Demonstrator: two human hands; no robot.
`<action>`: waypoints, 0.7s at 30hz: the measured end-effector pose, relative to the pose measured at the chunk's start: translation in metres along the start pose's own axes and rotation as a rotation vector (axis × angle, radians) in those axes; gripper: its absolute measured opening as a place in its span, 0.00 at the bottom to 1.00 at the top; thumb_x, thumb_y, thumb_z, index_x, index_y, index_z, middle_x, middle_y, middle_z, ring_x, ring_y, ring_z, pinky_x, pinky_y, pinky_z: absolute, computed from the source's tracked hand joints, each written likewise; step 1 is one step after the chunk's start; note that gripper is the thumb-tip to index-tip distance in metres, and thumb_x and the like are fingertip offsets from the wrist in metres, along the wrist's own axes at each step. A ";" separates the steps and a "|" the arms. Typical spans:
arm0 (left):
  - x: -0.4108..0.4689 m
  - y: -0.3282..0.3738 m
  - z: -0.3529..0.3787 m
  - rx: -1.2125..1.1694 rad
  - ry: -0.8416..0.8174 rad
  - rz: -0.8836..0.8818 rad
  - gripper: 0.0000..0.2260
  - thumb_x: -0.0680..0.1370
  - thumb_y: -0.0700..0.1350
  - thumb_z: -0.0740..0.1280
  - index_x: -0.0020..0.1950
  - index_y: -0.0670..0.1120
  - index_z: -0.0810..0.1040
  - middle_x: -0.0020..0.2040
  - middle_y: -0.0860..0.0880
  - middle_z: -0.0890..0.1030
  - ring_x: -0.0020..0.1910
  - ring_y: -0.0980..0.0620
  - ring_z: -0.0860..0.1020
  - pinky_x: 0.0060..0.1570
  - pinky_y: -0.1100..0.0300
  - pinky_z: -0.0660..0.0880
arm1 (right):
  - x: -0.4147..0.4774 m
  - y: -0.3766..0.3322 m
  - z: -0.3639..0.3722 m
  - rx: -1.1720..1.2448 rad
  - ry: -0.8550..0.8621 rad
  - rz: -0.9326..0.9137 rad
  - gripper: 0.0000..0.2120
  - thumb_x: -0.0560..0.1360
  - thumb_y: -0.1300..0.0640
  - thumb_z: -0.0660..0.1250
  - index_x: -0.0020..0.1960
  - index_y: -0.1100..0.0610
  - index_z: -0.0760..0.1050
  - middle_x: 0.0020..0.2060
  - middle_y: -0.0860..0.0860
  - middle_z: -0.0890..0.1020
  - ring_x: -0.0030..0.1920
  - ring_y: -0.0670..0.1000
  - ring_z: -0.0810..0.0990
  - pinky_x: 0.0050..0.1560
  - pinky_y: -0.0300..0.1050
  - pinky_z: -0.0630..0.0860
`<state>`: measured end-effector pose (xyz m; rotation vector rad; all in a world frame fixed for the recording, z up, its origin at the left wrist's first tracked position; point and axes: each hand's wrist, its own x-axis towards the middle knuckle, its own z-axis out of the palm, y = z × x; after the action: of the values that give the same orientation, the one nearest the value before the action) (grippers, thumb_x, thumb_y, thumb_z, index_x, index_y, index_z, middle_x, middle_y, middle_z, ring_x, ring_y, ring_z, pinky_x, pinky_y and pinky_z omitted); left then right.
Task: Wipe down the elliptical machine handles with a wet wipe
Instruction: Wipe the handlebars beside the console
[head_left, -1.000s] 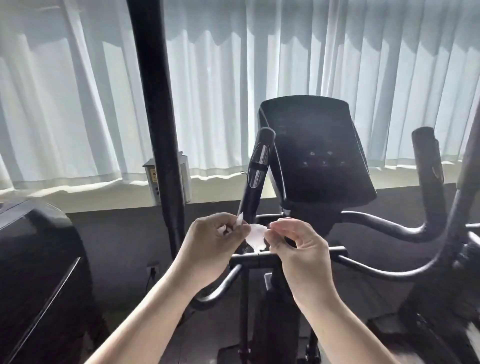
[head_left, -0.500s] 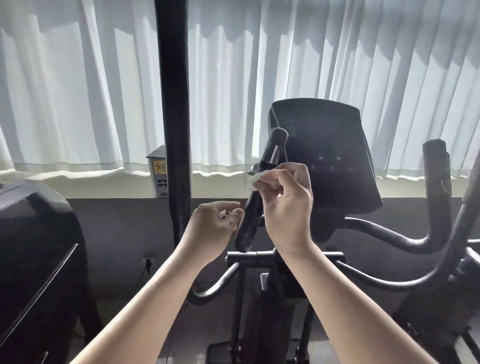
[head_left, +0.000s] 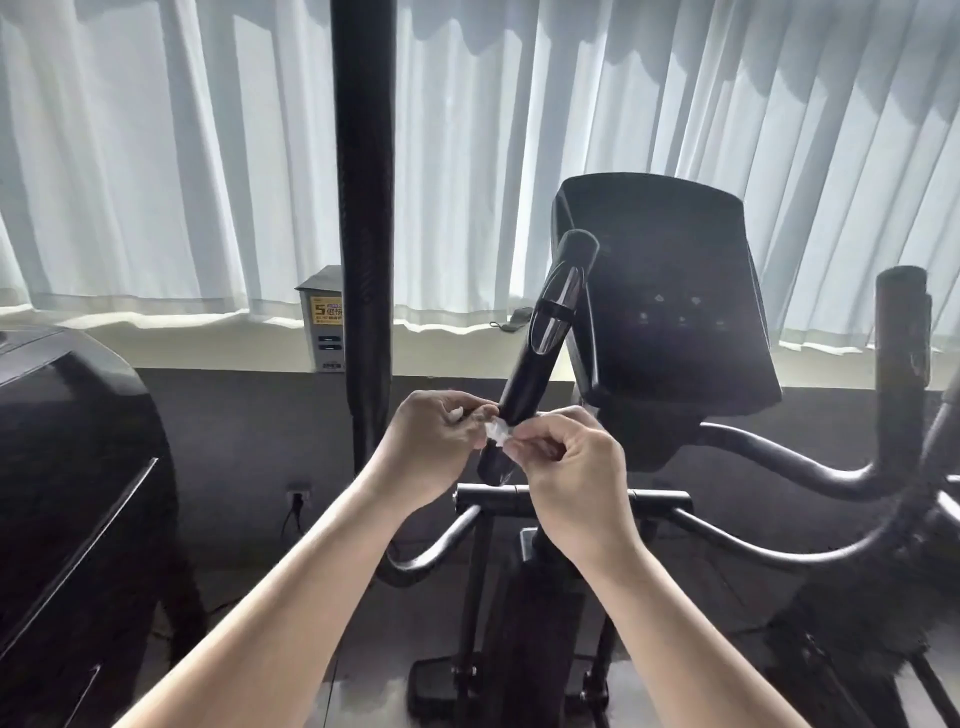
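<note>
Right hand: the right hand (head_left: 569, 467) is curled, knuckles towards the camera, thumb and forefinger pinching the right end of the wet wipe (head_left: 496, 435).
Left hand: the left hand (head_left: 434, 441) is also curled, its fingertips pinching the wipe's left end; a small white scrap shows among its fingers, and I cannot tell whether it is part of the same wipe.
Wet wipe: a small, crumpled, pale piece stretched between the two hands, lying against the lower part of the left handle (head_left: 545, 343).
Left handle: a black bar tilted up and to the right, with a glossy strip near its top; both hands meet at its lower end, one on each side.
Crossbar: a short black crossbar (head_left: 660, 503) runs level just below the hands, partly hidden by the right wrist.
Console: the dark console (head_left: 670, 312) stands just behind and to the right of the left handle, its screen unlit.
Right handle: the right handle (head_left: 901, 364) stands upright at the far right, well apart from both hands.
Pole: a tall black pole (head_left: 363, 208) rises left of the hands to the top edge.
Sill: a grey box (head_left: 323, 322) with a yellow label sits on the window sill (head_left: 208, 343), partly behind the pole.
Backdrop: white curtains (head_left: 156, 156) hang across the window.
Far left: a dark rounded machine (head_left: 67, 493), with a wall socket (head_left: 298, 493) between it and the left forearm.
</note>
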<state>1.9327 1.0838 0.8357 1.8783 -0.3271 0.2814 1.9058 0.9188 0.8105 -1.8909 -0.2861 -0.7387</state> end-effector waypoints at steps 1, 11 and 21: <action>0.000 0.000 0.000 -0.012 0.000 0.004 0.08 0.82 0.44 0.70 0.47 0.51 0.88 0.30 0.56 0.81 0.20 0.62 0.68 0.22 0.71 0.62 | -0.002 0.001 -0.005 -0.013 -0.060 0.026 0.10 0.72 0.62 0.80 0.40 0.48 0.86 0.42 0.44 0.83 0.44 0.43 0.84 0.45 0.30 0.77; -0.002 0.004 0.000 -0.062 0.007 0.004 0.08 0.82 0.43 0.70 0.45 0.50 0.86 0.30 0.57 0.83 0.23 0.65 0.74 0.26 0.76 0.66 | 0.028 -0.017 0.006 0.232 0.354 -0.083 0.11 0.73 0.64 0.79 0.48 0.49 0.85 0.49 0.48 0.84 0.49 0.49 0.86 0.51 0.41 0.83; -0.002 0.000 0.001 -0.058 0.016 0.031 0.11 0.81 0.46 0.71 0.41 0.56 0.86 0.32 0.55 0.84 0.26 0.65 0.75 0.29 0.75 0.69 | -0.027 0.025 0.028 0.112 0.334 -0.066 0.10 0.76 0.71 0.73 0.46 0.58 0.86 0.44 0.48 0.86 0.46 0.49 0.86 0.51 0.48 0.83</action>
<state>1.9305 1.0831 0.8345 1.8139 -0.3499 0.3045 1.9080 0.9363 0.7679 -1.6276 -0.1745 -1.0458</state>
